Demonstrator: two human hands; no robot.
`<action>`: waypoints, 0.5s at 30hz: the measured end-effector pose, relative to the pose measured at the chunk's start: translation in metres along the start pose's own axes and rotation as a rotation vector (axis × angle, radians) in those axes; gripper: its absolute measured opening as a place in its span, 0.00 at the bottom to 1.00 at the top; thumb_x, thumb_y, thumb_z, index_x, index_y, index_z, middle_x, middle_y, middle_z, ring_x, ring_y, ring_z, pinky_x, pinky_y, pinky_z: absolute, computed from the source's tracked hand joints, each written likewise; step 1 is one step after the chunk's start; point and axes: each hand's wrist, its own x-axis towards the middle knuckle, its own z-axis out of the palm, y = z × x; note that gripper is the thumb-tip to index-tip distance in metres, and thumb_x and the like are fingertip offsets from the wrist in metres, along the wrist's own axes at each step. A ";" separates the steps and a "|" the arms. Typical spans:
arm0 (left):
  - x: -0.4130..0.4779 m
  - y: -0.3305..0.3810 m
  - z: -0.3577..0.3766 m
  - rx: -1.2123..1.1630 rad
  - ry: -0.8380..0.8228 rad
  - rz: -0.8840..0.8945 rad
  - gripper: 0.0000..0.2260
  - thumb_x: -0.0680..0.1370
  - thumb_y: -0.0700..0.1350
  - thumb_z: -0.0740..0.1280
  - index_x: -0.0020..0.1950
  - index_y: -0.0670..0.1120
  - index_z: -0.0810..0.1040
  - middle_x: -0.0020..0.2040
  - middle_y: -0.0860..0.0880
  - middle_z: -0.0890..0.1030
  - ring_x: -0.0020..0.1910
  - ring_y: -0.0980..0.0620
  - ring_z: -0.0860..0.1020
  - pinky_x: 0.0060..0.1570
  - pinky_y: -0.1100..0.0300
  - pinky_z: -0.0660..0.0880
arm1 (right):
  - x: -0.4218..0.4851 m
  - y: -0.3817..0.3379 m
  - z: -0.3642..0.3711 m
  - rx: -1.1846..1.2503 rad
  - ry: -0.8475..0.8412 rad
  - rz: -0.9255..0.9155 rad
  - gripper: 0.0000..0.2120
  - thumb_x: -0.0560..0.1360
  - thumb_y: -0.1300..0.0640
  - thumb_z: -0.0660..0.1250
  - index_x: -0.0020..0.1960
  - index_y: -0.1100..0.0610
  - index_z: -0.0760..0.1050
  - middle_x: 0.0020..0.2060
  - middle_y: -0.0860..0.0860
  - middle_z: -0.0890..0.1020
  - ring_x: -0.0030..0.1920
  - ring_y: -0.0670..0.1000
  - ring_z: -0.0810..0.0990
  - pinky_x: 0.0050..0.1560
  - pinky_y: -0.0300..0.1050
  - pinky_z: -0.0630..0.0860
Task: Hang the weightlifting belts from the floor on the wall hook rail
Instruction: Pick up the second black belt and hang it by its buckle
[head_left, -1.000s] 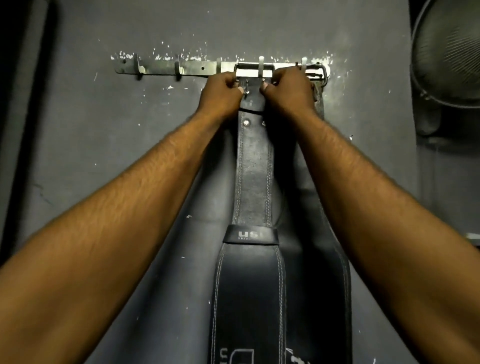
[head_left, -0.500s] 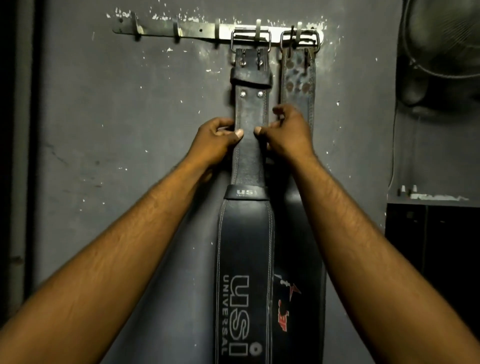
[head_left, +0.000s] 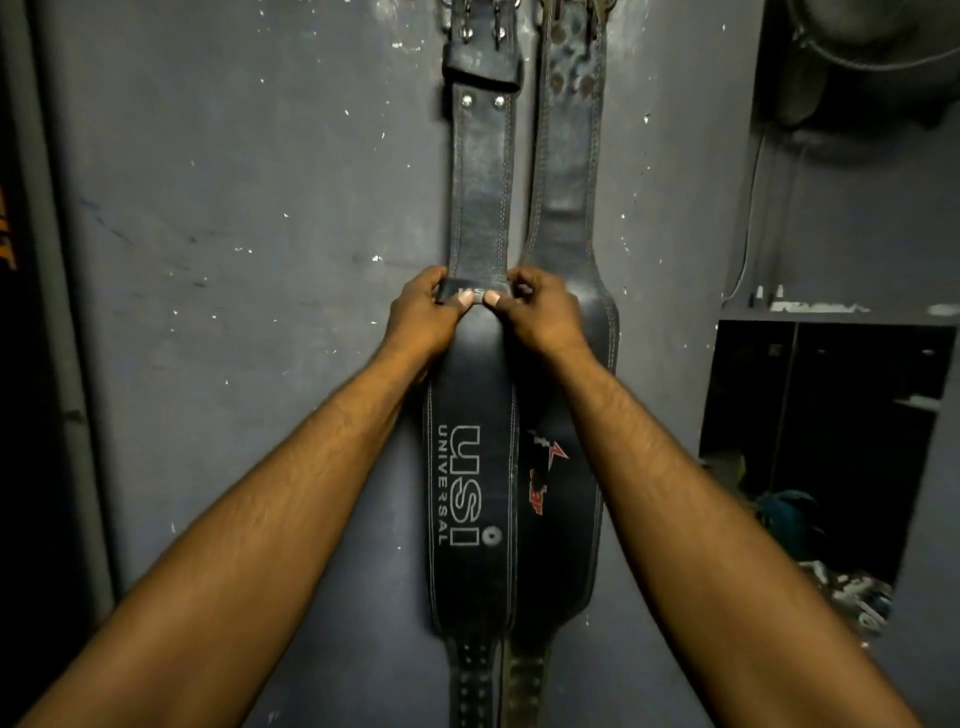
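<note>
Two black leather weightlifting belts hang side by side down the grey wall. The left one, the USI belt (head_left: 470, 483), carries white "USI UNIVERSAL" lettering. The right belt (head_left: 563, 197) has a red logo and is partly behind the first. My left hand (head_left: 423, 314) and my right hand (head_left: 537, 312) pinch the USI belt's small loop from both sides, thumbs nearly touching, where the strap widens. The hook rail is out of frame above; only the buckle ends show at the top edge.
A dark shelf unit (head_left: 831, 415) with clutter stands at the right, a ledge (head_left: 831, 309) above it. A round fan-like object (head_left: 872, 57) hangs at top right. A dark frame edge (head_left: 47, 312) runs down the left side.
Both hands have slid down the USI belt from the buckle at the rail to the loop above the wide part. The view has dropped, so the rail has left the frame.
</note>
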 end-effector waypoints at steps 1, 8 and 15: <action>-0.003 -0.003 0.000 -0.008 0.005 0.013 0.14 0.69 0.55 0.69 0.53 0.54 0.79 0.51 0.51 0.85 0.51 0.50 0.84 0.58 0.46 0.79 | -0.006 0.001 0.000 0.036 0.031 0.002 0.14 0.73 0.52 0.75 0.55 0.55 0.80 0.46 0.47 0.82 0.45 0.47 0.79 0.49 0.39 0.73; -0.050 -0.029 0.004 -0.319 -0.050 -0.078 0.18 0.78 0.35 0.66 0.68 0.41 0.74 0.60 0.41 0.82 0.55 0.46 0.82 0.59 0.50 0.79 | -0.066 0.052 0.020 0.300 -0.230 0.348 0.14 0.71 0.49 0.76 0.53 0.56 0.82 0.47 0.54 0.88 0.48 0.57 0.87 0.56 0.59 0.82; -0.055 -0.030 0.008 -0.085 0.135 -0.052 0.11 0.76 0.46 0.68 0.59 0.51 0.78 0.53 0.51 0.84 0.53 0.51 0.83 0.58 0.50 0.79 | -0.079 0.051 0.039 0.148 0.025 0.313 0.19 0.67 0.38 0.74 0.49 0.51 0.84 0.42 0.46 0.88 0.47 0.48 0.86 0.57 0.53 0.81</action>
